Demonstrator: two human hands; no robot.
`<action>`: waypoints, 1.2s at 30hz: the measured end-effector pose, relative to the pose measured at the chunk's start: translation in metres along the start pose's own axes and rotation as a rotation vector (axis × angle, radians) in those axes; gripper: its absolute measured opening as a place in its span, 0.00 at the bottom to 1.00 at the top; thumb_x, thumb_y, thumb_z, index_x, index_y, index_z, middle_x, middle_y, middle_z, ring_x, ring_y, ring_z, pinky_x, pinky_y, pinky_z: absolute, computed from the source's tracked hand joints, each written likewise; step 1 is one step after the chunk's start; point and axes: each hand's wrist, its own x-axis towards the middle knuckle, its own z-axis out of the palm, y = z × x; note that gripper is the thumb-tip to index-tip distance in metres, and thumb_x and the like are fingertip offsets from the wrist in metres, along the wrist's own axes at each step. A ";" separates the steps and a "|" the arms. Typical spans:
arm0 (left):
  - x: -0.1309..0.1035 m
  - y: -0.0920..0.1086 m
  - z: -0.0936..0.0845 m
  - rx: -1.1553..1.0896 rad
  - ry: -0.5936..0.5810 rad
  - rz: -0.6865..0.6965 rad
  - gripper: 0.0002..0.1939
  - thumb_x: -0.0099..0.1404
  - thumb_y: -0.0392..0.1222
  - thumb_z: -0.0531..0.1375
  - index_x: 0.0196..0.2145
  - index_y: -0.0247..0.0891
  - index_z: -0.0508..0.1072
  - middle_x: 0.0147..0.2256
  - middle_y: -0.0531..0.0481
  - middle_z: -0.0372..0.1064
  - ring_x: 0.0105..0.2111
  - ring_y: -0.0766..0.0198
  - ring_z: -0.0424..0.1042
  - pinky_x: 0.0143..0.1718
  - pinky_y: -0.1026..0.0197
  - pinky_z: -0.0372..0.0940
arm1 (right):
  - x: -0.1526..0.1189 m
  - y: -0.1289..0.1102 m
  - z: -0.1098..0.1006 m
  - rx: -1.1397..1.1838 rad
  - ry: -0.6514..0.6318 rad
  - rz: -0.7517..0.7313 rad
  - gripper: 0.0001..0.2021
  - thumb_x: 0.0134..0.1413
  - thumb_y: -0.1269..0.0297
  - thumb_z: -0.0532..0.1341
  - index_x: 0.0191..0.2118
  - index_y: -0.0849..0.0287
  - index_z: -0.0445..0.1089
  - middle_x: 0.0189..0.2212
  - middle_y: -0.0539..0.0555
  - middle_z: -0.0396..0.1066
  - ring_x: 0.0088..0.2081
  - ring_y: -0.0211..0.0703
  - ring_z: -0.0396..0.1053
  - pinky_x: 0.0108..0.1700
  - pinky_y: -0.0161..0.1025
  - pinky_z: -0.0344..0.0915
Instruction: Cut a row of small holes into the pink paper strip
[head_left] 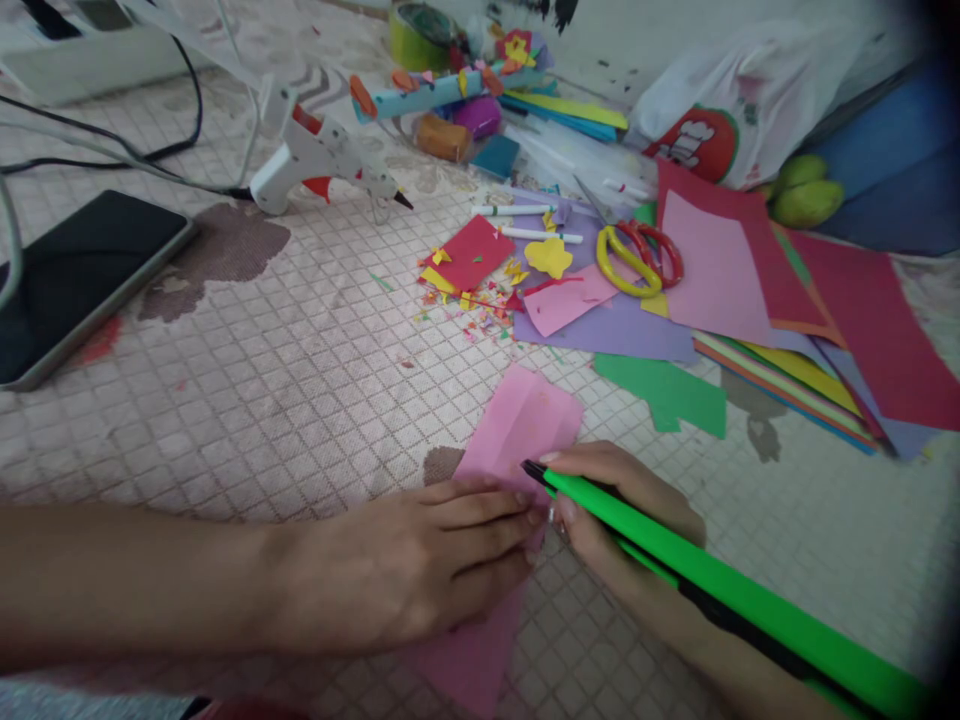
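Note:
A strip of pink paper (517,420) with a crease near its far end lies slanting on the patterned tablecloth. My left hand (420,560) rests flat across its middle, fingers stretched out and pointing right, holding nothing. On the right, my right hand (630,510) is closed around a long bright green tool (720,570) with black parts. The tool's dark tip lies over the pink strip, just beyond my left fingertips. Whether that tip touches the paper, I cannot tell.
A phone (90,270) lies left, near cables and a white glue gun (322,160). Beyond the strip are paper scraps, red and yellow scissors (637,260), a green paper piece (667,390) and coloured sheets (885,320). A plastic bag (750,100) and green fruit (806,195) stand behind.

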 end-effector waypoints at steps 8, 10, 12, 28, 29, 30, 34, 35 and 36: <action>0.000 -0.001 -0.001 -0.017 0.009 0.008 0.19 0.75 0.35 0.45 0.58 0.29 0.67 0.61 0.40 0.61 0.63 0.56 0.58 0.66 0.55 0.54 | 0.001 0.000 0.000 -0.020 0.014 -0.013 0.13 0.53 0.78 0.58 0.41 0.55 0.71 0.35 0.50 0.75 0.36 0.36 0.73 0.38 0.32 0.72; 0.000 -0.001 0.000 -0.026 0.016 0.009 0.19 0.75 0.35 0.46 0.57 0.28 0.67 0.61 0.40 0.61 0.63 0.56 0.58 0.66 0.55 0.54 | 0.001 -0.001 0.000 -0.016 -0.002 -0.004 0.13 0.53 0.78 0.58 0.41 0.56 0.71 0.35 0.50 0.75 0.36 0.36 0.73 0.38 0.33 0.72; 0.000 0.000 0.001 -0.038 0.027 0.000 0.18 0.75 0.35 0.46 0.57 0.29 0.67 0.60 0.40 0.62 0.63 0.57 0.59 0.65 0.55 0.55 | 0.001 -0.001 0.001 -0.012 -0.015 0.008 0.13 0.53 0.78 0.58 0.41 0.55 0.70 0.35 0.50 0.75 0.36 0.36 0.73 0.37 0.33 0.72; -0.008 -0.018 -0.015 -0.076 -0.094 0.102 0.20 0.75 0.34 0.43 0.56 0.31 0.69 0.62 0.46 0.60 0.63 0.58 0.58 0.67 0.53 0.52 | -0.001 -0.009 -0.010 0.094 0.034 0.125 0.11 0.55 0.75 0.58 0.42 0.55 0.72 0.32 0.50 0.73 0.25 0.34 0.71 0.25 0.34 0.69; -0.007 -0.017 -0.013 -0.067 -0.090 0.102 0.20 0.75 0.34 0.43 0.56 0.31 0.68 0.62 0.45 0.60 0.63 0.58 0.58 0.66 0.53 0.53 | -0.002 -0.009 -0.010 0.086 0.036 0.125 0.11 0.55 0.75 0.58 0.41 0.55 0.72 0.31 0.50 0.73 0.25 0.34 0.71 0.25 0.33 0.68; -0.007 -0.015 -0.011 -0.054 -0.077 0.093 0.20 0.75 0.34 0.43 0.56 0.30 0.68 0.62 0.44 0.59 0.63 0.57 0.57 0.66 0.53 0.54 | -0.002 -0.009 -0.010 0.078 0.055 0.118 0.11 0.54 0.75 0.58 0.41 0.55 0.72 0.31 0.50 0.72 0.25 0.34 0.70 0.25 0.33 0.68; -0.005 -0.005 -0.001 -0.010 0.028 0.037 0.18 0.75 0.35 0.46 0.54 0.30 0.70 0.61 0.42 0.61 0.62 0.55 0.59 0.64 0.51 0.56 | 0.000 -0.011 -0.012 0.071 0.040 0.119 0.11 0.55 0.75 0.58 0.42 0.55 0.71 0.32 0.50 0.73 0.27 0.35 0.71 0.26 0.34 0.69; -0.005 -0.003 0.000 -0.011 0.055 0.027 0.17 0.75 0.35 0.46 0.53 0.31 0.71 0.60 0.42 0.62 0.61 0.55 0.60 0.64 0.51 0.56 | 0.000 -0.011 -0.012 0.067 0.028 0.125 0.11 0.55 0.75 0.58 0.42 0.55 0.71 0.33 0.50 0.73 0.27 0.35 0.71 0.27 0.34 0.69; -0.005 -0.003 -0.001 -0.017 0.074 0.021 0.16 0.75 0.36 0.47 0.52 0.31 0.71 0.60 0.43 0.63 0.61 0.56 0.61 0.64 0.52 0.56 | 0.000 -0.011 -0.013 0.060 0.029 0.126 0.11 0.55 0.74 0.59 0.42 0.55 0.71 0.32 0.50 0.73 0.27 0.35 0.71 0.27 0.34 0.69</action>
